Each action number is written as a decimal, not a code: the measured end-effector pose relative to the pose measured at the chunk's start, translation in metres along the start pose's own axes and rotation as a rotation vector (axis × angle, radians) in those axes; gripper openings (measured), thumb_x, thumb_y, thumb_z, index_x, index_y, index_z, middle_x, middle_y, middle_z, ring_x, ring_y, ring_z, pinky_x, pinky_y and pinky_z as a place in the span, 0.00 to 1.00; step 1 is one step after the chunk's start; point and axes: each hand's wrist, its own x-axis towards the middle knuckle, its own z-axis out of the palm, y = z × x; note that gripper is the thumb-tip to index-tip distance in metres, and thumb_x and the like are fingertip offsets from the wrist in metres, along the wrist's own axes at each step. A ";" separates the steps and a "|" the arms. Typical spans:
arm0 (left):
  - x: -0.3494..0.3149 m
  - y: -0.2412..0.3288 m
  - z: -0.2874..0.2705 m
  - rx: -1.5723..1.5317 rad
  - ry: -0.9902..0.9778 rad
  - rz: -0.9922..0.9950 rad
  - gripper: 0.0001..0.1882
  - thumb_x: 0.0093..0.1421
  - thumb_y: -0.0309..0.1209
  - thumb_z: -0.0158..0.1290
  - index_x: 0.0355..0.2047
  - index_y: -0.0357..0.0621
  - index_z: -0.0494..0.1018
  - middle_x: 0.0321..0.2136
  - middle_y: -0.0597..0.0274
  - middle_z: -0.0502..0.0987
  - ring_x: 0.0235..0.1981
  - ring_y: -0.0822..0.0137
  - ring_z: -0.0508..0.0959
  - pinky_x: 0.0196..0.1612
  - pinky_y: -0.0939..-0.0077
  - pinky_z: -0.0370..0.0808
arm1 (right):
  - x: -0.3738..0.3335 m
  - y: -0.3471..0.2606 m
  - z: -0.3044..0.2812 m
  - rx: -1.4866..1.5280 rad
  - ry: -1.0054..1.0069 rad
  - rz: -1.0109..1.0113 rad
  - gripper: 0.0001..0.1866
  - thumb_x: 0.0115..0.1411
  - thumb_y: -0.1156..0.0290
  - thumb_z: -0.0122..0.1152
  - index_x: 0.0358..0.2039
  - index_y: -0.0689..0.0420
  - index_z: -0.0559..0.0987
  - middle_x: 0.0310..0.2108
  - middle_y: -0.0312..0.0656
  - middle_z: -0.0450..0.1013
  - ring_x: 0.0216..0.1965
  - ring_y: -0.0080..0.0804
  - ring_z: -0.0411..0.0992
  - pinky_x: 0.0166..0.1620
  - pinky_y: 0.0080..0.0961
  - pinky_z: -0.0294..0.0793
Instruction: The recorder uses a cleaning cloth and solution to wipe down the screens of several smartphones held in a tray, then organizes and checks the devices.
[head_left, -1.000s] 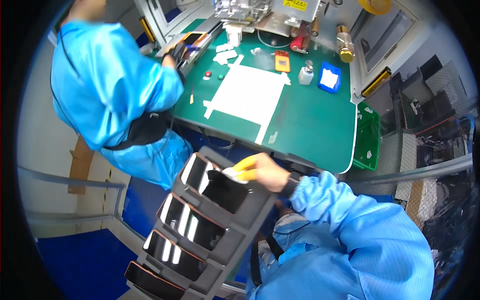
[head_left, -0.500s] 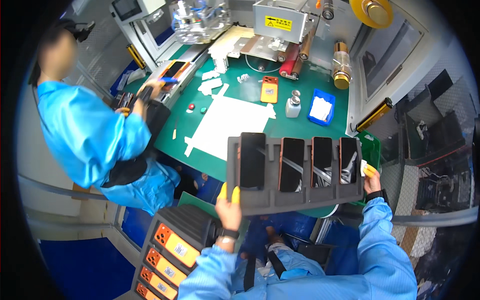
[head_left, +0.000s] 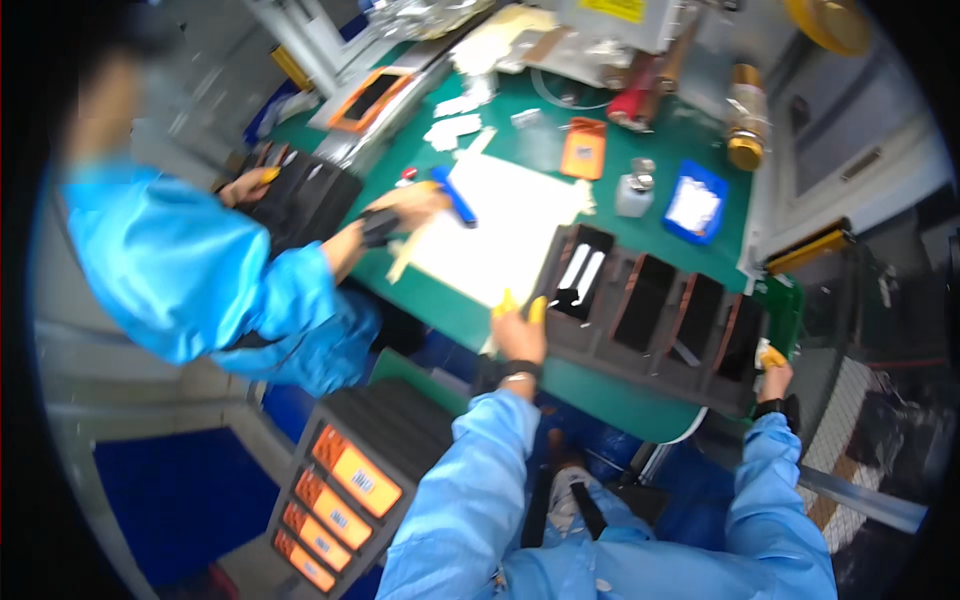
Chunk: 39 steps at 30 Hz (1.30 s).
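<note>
A dark grey foam tray point(head_left: 603, 328) with several black-screened phones point(head_left: 643, 305) in its slots slants over the near edge of the green table. My left hand point(head_left: 520, 338), yellow covers on its fingertips, grips the tray's left end. At the opposite end my right hand point(head_left: 774, 374) holds on, also with yellow-covered fingers and a bit of white there. White glare crosses the leftmost phone point(head_left: 580, 275). Blur hides whether the tray's underside touches the table.
A large white sheet point(head_left: 490, 225) lies on the green table. Beyond are an orange phone point(head_left: 583, 150), a pump bottle point(head_left: 635, 190) and a blue bin point(head_left: 695, 203). At left, a co-worker's hand point(head_left: 415, 203) holds a blue tool point(head_left: 455, 197). Stacked trays point(head_left: 395, 410) stand lower left.
The tray in my hands has shifted right and its right end has dipped. The co-worker's hand with the blue tool has moved over the white sheet. The whole view has turned.
</note>
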 end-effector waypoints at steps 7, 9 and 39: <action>-0.110 0.013 -0.139 -0.321 -0.069 0.302 0.26 0.51 0.28 0.56 0.50 0.35 0.64 0.50 0.46 0.65 0.52 0.49 0.64 0.55 0.64 0.62 | -0.175 -0.172 0.172 -0.150 -0.473 -0.494 0.03 0.52 0.79 0.56 0.29 0.61 0.73 0.32 0.41 0.69 0.33 0.33 0.70 0.37 0.26 0.70; -0.144 -0.008 -0.191 -0.252 -0.025 0.290 0.26 0.50 0.26 0.56 0.50 0.35 0.64 0.50 0.46 0.65 0.52 0.50 0.65 0.55 0.63 0.62 | -0.252 -0.212 0.224 -0.274 -0.658 -0.902 0.06 0.45 0.80 0.57 0.27 0.59 0.73 0.31 0.45 0.68 0.35 0.46 0.67 0.38 0.35 0.67; -0.211 -0.228 -0.417 -0.829 0.328 -0.491 0.34 0.46 0.10 0.43 0.57 0.35 0.55 0.49 0.49 0.66 0.50 0.61 0.70 0.47 0.75 0.70 | -0.471 -0.245 0.354 -0.531 -0.950 -0.930 0.13 0.44 0.66 0.56 0.20 0.65 0.77 0.25 0.51 0.72 0.29 0.45 0.72 0.35 0.35 0.71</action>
